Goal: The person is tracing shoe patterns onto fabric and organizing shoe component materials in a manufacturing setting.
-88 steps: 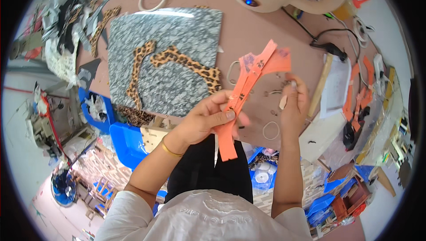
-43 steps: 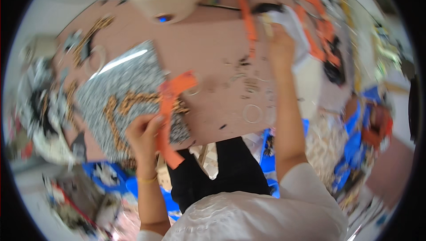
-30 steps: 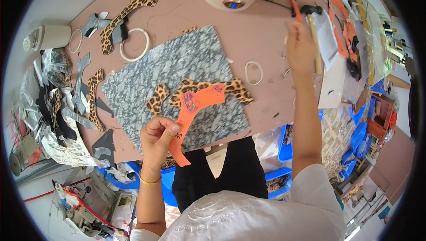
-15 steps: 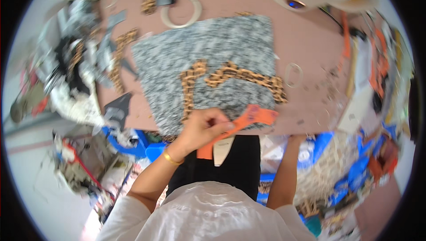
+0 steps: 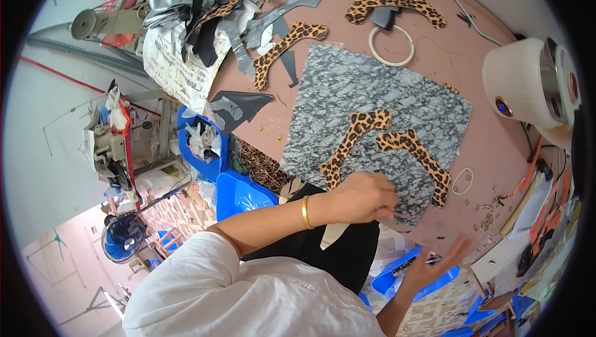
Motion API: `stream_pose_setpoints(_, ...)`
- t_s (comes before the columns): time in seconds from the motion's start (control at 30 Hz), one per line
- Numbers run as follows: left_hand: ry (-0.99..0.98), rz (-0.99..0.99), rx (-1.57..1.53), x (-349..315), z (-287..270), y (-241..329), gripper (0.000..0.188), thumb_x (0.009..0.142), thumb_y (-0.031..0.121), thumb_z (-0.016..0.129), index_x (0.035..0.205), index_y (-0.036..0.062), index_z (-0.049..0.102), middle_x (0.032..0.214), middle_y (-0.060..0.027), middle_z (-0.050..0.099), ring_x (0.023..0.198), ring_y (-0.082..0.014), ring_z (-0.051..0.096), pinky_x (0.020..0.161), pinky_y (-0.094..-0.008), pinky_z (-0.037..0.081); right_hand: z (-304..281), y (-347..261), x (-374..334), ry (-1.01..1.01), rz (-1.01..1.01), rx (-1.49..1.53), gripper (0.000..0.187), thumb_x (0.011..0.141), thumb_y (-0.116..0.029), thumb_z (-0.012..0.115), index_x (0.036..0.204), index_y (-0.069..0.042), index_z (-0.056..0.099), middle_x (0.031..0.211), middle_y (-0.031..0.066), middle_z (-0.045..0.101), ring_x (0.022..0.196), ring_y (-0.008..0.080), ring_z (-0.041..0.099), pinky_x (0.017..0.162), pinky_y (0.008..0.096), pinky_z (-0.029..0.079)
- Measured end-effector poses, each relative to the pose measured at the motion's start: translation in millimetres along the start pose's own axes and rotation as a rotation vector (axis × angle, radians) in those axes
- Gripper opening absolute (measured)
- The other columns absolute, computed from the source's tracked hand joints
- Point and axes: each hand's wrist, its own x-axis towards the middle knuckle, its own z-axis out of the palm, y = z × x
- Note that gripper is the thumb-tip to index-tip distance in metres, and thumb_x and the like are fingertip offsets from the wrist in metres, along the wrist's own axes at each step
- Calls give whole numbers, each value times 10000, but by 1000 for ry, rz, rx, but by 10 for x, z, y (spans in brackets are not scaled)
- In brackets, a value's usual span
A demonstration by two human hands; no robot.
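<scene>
My left hand (image 5: 365, 198), with a gold bangle at the wrist, is closed over the front edge of the grey marbled slab (image 5: 372, 82). A thin pinkish edge shows by its fingers; what it grips is mostly hidden. My right hand (image 5: 437, 264) is off the table's front edge, slightly blurred, fingers apart and nothing seen in it. On the slab lie two leopard-print cut pieces: a left piece (image 5: 354, 140), its lower end close to my left hand, and a right piece (image 5: 423, 162), reaching the slab's right edge.
Beyond the slab are a white ring (image 5: 391, 62) and another leopard-print piece (image 5: 397, 8). Grey and leopard scraps heap at the far left. A cream pot-like appliance (image 5: 518, 76) stands at right. Blue bins (image 5: 245, 197) sit below the table edge. Small rings lie scattered at right.
The view has turned, so the slab now appears tilted and further right. The orange strip earlier in my left hand no longer shows. My right hand has come up into sight, fingers spread.
</scene>
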Motion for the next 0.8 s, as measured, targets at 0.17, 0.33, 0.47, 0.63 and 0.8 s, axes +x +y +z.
stream_pose_setpoints(0.17, 53, 73, -9, 13, -314, 35, 182, 704, 188, 725, 701, 57, 599, 717, -58, 554, 700, -238, 579, 593, -360, 465, 117, -427, 447, -860, -444, 515, 163, 756, -87, 698, 884, -38, 609, 848, 61, 640, 709, 244, 603, 668, 370, 463)
stream_pose_setpoints(0.33, 158, -562, -963, -270, -761, -318, 191, 829, 145, 711, 703, 36, 616, 654, 24, 581, 605, -51, 496, 542, -220, 403, 356, -1061, 637, -535, -931, 457, 142, 723, -91, 719, 830, -86, 625, 786, 19, 599, 708, 203, 588, 623, 349, 458)
stream_pose_setpoints(0.47, 497, -617, -512, -471, -1472, -756, 222, 895, 181, 624, 722, 42, 620, 618, 30, 543, 579, -45, 499, 527, -219, 418, 559, -1220, 771, -677, -620, 521, 143, 765, -75, 694, 893, -59, 632, 773, 28, 573, 685, 164, 564, 623, 295, 452)
stream_pose_setpoints(0.63, 858, -523, -573, -476, -2100, -1126, 364, 964, 248, 517, 655, 59, 544, 587, -2, 522, 529, -58, 441, 511, -195, 345, 1180, -833, 1211, -681, 37, 752, 327, 835, -2, 639, 1152, -31, 565, 821, -10, 543, 755, 63, 537, 655, 203, 469)
stream_pose_setpoints(0.8, 774, -572, -355, -127, -1904, -1099, 181, 909, 151, 606, 821, 3, 666, 582, 50, 480, 486, -30, 417, 447, -180, 308, 1340, -466, 1220, -687, 148, 719, 289, 833, -37, 636, 1117, -11, 589, 850, 67, 648, 800, 136, 631, 706, 275, 496)
